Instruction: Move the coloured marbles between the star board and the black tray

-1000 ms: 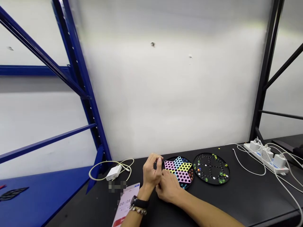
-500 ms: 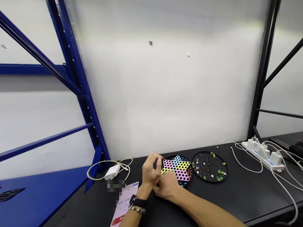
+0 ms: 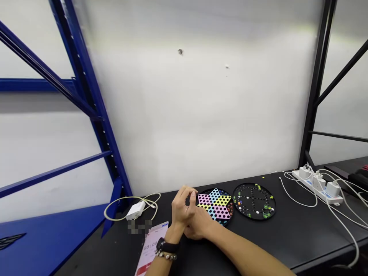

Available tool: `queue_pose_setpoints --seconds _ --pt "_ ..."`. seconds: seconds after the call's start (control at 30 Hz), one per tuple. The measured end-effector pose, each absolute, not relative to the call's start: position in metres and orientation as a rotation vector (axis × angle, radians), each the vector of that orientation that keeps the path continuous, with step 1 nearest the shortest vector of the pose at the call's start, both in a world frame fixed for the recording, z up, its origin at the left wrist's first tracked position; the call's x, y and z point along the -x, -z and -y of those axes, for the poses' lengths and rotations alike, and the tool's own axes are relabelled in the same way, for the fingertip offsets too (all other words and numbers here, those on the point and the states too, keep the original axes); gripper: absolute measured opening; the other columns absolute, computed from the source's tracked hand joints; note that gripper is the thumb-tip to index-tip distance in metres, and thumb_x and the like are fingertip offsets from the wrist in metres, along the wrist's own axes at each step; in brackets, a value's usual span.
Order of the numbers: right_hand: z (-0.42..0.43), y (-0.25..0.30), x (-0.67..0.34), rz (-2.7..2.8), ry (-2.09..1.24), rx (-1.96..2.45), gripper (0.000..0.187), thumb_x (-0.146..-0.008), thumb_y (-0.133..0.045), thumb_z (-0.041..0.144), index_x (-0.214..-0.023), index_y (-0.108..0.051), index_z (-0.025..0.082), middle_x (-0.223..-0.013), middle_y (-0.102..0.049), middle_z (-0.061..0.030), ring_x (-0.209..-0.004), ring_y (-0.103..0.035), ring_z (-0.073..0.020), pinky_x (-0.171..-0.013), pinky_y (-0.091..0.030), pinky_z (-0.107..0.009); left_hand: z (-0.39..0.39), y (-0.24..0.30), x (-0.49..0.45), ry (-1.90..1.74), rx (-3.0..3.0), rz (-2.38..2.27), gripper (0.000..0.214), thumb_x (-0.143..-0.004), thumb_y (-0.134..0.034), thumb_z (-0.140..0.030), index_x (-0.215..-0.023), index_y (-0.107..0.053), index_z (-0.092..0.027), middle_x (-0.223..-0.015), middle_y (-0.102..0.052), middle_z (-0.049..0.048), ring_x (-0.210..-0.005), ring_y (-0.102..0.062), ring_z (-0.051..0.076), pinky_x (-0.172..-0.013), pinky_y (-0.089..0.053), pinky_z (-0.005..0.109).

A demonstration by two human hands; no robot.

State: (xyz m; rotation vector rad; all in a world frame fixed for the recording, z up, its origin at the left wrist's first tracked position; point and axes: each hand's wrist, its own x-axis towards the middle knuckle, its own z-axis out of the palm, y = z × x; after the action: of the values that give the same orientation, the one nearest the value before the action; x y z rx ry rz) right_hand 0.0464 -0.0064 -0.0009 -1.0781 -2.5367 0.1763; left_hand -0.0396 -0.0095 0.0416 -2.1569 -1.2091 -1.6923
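Observation:
My left hand [image 3: 182,207], wearing a black watch [image 3: 167,245] and a beaded bracelet [image 3: 166,255], is raised with its fingers curled toward the thumb. Whatever those fingers hold, if anything, is hidden. Tucked beside and behind it is my right hand [image 3: 199,223], its fingers out of sight behind the left one. Both hands are at the left edge of a round Chinese checkers board [image 3: 220,212] with a pink, yellow and blue star full of holes. Coloured marbles show around the star. A second round black board [image 3: 253,207] lies to the right, with several green, white and orange marbles on it.
A phone [image 3: 151,247] showing a timer lies left of my hands. Behind it are a white charger [image 3: 135,210] and its looped cable. At right, a power strip [image 3: 319,186] carries plugs and trailing white cables. Blue shelf posts [image 3: 94,99] stand left, a black frame right.
My right hand has drawn left, off the star's near part, and its fingers have gone behind my left hand. More of the star shows. My left hand has hardly moved.

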Motion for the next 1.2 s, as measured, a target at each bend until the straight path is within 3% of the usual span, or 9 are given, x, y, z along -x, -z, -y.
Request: queue_pose_setpoints --seconds 0.07,0.2,0.33,0.43,0.6,0.77,0.9,1.0,1.2 --pt "0.012 0.002 -0.054 2.526 -0.200 1.014 0.030 -0.080 -0.056 0.035 -0.102 -0.063 0.016 -0.101 -0.070 -0.0121 -0.091 -0.065 -0.0293 -0.076 -0.051 -0.038 0.009 -0.041 0.040 1.688 2.162 1.215 0.021 -0.092 -0.042 -0.023 -0.077 -0.057 -0.020 -0.076 -0.060 0.0017 -0.072 -0.056 0.015 -0.069 -0.046 0.028" --pt "0.023 0.004 -0.065 2.526 -0.213 0.917 0.050 -0.079 -0.060 0.040 -0.124 -0.054 0.018 -0.126 -0.060 -0.0145 -0.112 -0.055 -0.0333 -0.093 -0.045 -0.048 0.010 -0.041 0.038 1.642 2.210 1.235 0.021 -0.092 -0.043 -0.022 -0.079 -0.059 -0.020 -0.079 -0.060 0.0016 -0.074 -0.057 0.015 -0.070 -0.046 0.028" --pt "0.022 0.003 -0.068 2.458 -0.265 0.946 0.056 -0.077 -0.062 0.036 -0.129 -0.050 0.018 -0.128 -0.057 -0.0141 -0.117 -0.050 -0.0337 -0.097 -0.041 -0.050 0.013 -0.041 0.034 1.555 2.295 1.249 0.021 -0.093 -0.042 -0.024 -0.080 -0.059 -0.021 -0.080 -0.060 0.0010 -0.075 -0.058 0.015 -0.071 -0.047 0.027" --pt "0.009 -0.003 -0.077 2.352 -0.229 1.042 0.054 -0.077 -0.061 0.034 -0.127 -0.049 0.016 -0.124 -0.055 -0.0152 -0.112 -0.051 -0.0312 -0.094 -0.041 -0.049 0.015 -0.042 0.032 1.521 2.314 1.243 0.022 -0.093 -0.041 -0.024 -0.080 -0.059 -0.021 -0.080 -0.060 0.0009 -0.074 -0.058 0.015 -0.072 -0.048 0.026" --pt "-0.024 -0.012 -0.131 2.146 -0.133 1.257 0.021 -0.090 -0.049 0.037 -0.100 -0.059 0.021 -0.106 -0.056 -0.0074 -0.102 -0.052 -0.0231 -0.088 -0.040 -0.041 0.016 -0.044 0.032 1.483 2.317 1.255 0.023 -0.092 -0.041 -0.025 -0.077 -0.058 -0.021 -0.078 -0.060 0.0012 -0.074 -0.058 0.015 -0.071 -0.048 0.026" --pt "-0.053 0.000 -0.231 1.931 -0.051 1.624 0.021 -0.091 -0.047 0.035 -0.099 -0.059 0.020 -0.106 -0.057 -0.0085 -0.103 -0.052 -0.0224 -0.087 -0.037 -0.036 0.016 -0.041 0.030 1.465 2.336 1.256 0.023 -0.093 -0.041 -0.026 -0.078 -0.058 -0.022 -0.080 -0.061 0.0018 -0.076 -0.059 0.016 -0.072 -0.048 0.027" --pt "-0.070 0.024 -0.305 1.851 -0.045 1.911 0.025 -0.091 -0.047 0.028 -0.111 -0.058 0.019 -0.115 -0.055 -0.0106 -0.109 -0.052 -0.0246 -0.085 -0.037 -0.034 0.015 -0.039 0.028 1.450 2.354 1.265 0.023 -0.094 -0.040 -0.026 -0.079 -0.057 -0.022 -0.081 -0.060 0.0018 -0.076 -0.059 0.016 -0.072 -0.047 0.028" --pt "-0.078 0.038 -0.331 1.874 -0.179 1.965 0.029 -0.090 -0.050 0.028 -0.117 -0.057 0.019 -0.120 -0.052 -0.0107 -0.100 -0.058 -0.0211 -0.078 -0.039 -0.030 0.016 -0.038 0.026 1.436 2.367 1.267 0.025 -0.094 -0.039 -0.027 -0.077 -0.057 -0.022 -0.080 -0.060 0.0017 -0.075 -0.058 0.016 -0.071 -0.046 0.028" --pt "-0.080 0.043 -0.328 1.841 -0.121 2.054 0.019 -0.091 -0.049 0.027 -0.106 -0.059 0.021 -0.112 -0.054 -0.0093 -0.084 -0.061 -0.0192 -0.069 -0.038 -0.029 0.014 -0.036 0.024 1.429 2.380 1.263 0.023 -0.093 -0.041 -0.026 -0.080 -0.058 -0.021 -0.083 -0.061 0.0027 -0.076 -0.058 0.016 -0.071 -0.047 0.027"
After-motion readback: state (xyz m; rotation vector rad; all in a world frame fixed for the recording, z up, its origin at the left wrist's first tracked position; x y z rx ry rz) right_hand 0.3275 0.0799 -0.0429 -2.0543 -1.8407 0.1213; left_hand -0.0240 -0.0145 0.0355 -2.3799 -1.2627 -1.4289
